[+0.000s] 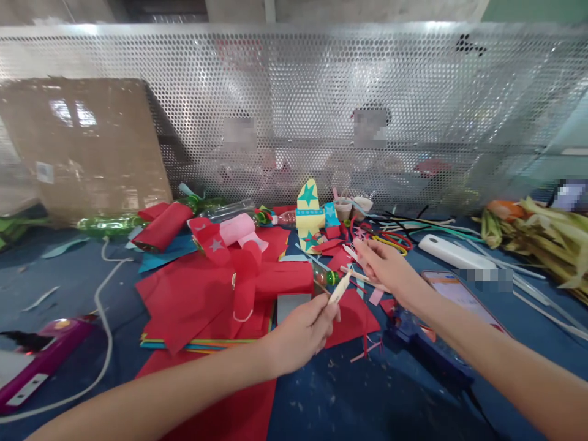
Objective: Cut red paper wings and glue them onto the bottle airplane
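Note:
Over the middle of the table, my left hand (305, 327) is closed around a cream-white pen (339, 290), its narrow tip pointing up and right. My right hand (379, 263) pinches a slim white piece (351, 252) that looks like the pen's cap. The two pieces are apart. Left of my hands, a bottle wrapped in red paper (285, 278) lies on its side, its green cap (332, 278) toward the pen. It rests on a stack of red sheets (179, 306). Beyond stands a yellow paper shape with teal stars (309, 214).
A blue glue gun (427, 349) and a phone (463, 300) lie under my right forearm. At left is a purple power strip (46, 361) with a white cable. Cardboard (87, 147) leans on the perforated metal screen (294, 79); corn husks (542, 245) lie right.

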`<state>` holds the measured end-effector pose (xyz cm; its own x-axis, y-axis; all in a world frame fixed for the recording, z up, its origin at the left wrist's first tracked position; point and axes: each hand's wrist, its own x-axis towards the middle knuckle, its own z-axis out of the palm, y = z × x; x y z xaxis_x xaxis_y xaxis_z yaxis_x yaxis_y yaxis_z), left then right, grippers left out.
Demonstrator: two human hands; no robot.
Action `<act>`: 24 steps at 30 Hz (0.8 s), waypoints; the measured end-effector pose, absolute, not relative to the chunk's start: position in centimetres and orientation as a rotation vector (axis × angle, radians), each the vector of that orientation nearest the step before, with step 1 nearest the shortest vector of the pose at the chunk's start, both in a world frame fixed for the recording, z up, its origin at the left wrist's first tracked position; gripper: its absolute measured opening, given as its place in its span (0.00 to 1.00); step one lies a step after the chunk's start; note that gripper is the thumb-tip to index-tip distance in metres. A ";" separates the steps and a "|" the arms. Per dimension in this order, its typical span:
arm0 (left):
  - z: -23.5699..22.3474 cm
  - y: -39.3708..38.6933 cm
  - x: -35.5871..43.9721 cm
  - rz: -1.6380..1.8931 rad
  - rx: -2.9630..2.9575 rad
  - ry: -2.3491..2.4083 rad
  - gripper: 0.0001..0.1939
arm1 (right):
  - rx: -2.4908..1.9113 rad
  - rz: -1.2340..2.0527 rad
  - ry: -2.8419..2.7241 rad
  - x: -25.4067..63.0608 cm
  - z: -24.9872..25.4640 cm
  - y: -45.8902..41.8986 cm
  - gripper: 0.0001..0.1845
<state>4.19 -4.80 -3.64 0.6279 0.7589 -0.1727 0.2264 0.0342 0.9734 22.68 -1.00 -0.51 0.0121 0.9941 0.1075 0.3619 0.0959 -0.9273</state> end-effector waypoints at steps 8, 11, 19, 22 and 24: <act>-3.5 -4.6 3.4 0.433 1.720 0.876 0.16 | -1.420 0.911 -1.607 21.8 0.1 -1.1 0.24; -3.6 -4.5 3.3 0.420 1.750 0.884 0.16 | -1.426 0.905 -1.634 21.6 0.2 -1.2 0.23; -3.6 -4.5 3.1 0.440 1.744 0.872 0.17 | -1.372 0.881 -1.697 21.7 0.2 -1.1 0.22; -3.4 -4.5 3.1 0.454 1.725 0.888 0.18 | -1.349 0.871 -1.754 21.7 0.0 -1.1 0.21; -3.3 -4.6 3.2 0.464 1.714 0.896 0.18 | -1.336 0.840 -1.803 21.7 -0.1 -1.3 0.21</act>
<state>3.16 -4.56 -3.26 0.6382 0.7590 -0.1288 0.3324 -0.1207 0.9354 21.66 -1.31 -0.09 -0.1953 0.9656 0.1715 0.4899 0.2475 -0.8359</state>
